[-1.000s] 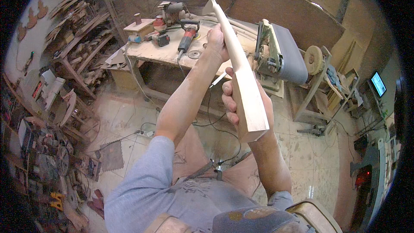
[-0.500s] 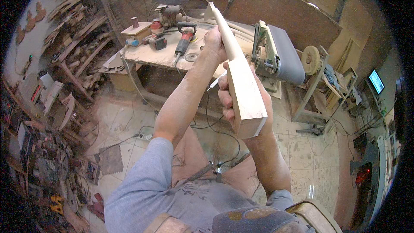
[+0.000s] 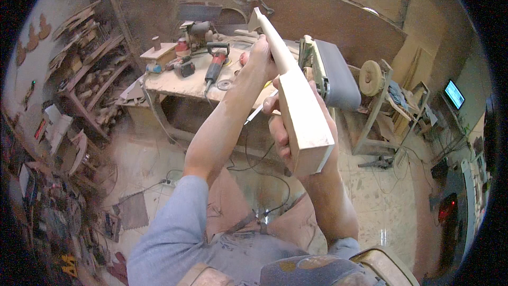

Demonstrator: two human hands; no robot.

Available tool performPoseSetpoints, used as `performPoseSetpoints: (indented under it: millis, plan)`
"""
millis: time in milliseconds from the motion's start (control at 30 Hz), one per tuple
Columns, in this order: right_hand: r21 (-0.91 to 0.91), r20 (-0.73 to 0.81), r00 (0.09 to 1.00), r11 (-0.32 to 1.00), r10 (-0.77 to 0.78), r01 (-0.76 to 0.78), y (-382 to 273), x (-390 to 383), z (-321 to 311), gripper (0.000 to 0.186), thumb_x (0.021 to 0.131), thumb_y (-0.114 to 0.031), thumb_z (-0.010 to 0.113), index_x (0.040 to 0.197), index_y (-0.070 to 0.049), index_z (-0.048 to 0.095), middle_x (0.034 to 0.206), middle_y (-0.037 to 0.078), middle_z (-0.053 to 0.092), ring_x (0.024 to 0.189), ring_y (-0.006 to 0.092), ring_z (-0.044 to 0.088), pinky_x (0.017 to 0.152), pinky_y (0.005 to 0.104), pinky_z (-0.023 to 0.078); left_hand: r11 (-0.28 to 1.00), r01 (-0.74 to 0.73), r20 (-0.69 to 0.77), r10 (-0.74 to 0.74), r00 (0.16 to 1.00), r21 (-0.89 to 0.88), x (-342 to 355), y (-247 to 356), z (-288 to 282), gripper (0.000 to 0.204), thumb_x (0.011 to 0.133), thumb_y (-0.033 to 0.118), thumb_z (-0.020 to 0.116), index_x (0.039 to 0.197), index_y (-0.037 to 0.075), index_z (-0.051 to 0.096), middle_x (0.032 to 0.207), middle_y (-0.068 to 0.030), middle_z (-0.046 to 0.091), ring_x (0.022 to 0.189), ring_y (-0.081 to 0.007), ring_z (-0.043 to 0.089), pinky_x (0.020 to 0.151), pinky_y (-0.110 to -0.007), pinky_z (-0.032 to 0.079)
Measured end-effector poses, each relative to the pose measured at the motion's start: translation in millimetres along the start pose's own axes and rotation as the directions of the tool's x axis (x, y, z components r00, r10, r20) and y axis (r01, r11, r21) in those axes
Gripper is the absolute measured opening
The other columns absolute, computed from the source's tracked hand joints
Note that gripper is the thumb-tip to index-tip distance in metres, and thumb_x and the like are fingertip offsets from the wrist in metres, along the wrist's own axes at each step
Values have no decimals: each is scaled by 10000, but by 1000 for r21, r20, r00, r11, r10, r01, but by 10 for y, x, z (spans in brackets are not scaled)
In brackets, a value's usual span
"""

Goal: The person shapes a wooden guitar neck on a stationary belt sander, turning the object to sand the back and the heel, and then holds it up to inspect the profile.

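One pale wooden piece (image 3: pixel 305 114): square-edged at the thick near end, slender toward the far tip; we had it raised aslant before the workbench (image 3: pixel 168 80). Left hand (image 3: pixel 262 52): closed round the slender part. Right hand (image 3: pixel 280 135): wrapped about the thick block, fingers against its left face. The workbench's front edge ran beyond our left forearm (image 3: pixel 217 127). Belt sander (image 3: pixel 338 71): just right of the piece in view; we could not tell the gap. Tiled floor (image 3: pixel 383 196): to our right, it gave sideways room toward a wooden stand (image 3: pixel 365 126).
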State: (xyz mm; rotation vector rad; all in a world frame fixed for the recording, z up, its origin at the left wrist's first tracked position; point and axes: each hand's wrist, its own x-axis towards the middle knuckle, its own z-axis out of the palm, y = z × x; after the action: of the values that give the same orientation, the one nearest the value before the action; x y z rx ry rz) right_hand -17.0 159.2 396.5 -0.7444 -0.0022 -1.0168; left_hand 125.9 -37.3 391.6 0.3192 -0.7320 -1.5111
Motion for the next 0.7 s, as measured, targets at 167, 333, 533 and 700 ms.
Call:
performPoseSetpoints:
  millis: [167,333,533,700]
  plan:
    - [-69,-3,1000,997,-28,27,-146,-86,-36,500,1102,-428,322,1218,-2,556,941,144,672,712,165,672,621,282,578,997,25,58,-21,998,-67,104,-74,121,374,1092,390,351,962,71,495,783,-86,574,652,-201,611,618,-360,600]
    - [-36,48,998,998,-45,47,-307,-174,-64,489,1103,-425,326,1180,-20,590,930,126,695,752,165,692,674,281,580,991,96,28,-94,995,-97,212,-165,324,464,1101,430,219,1024,66,497,820,-120,600,750,-261,628,709,-440,569]
    - [-309,-69,997,950,23,-44,-661,-306,-228,748,1036,-581,368,1430,55,352,1005,238,579,593,246,698,387,327,612,997,-50,-77,46,996,-58,128,-380,798,533,1072,566,284,947,91,491,809,-80,573,616,-183,586,578,-383,560]
    - [-888,-214,955,367,206,-278,-1545,-586,-611,800,801,-361,773,1437,-13,436,1004,109,632,749,184,685,628,313,627,960,-253,112,240,964,121,311,-609,650,605,1040,634,263,970,80,496,783,-85,567,665,-227,605,644,-426,560]
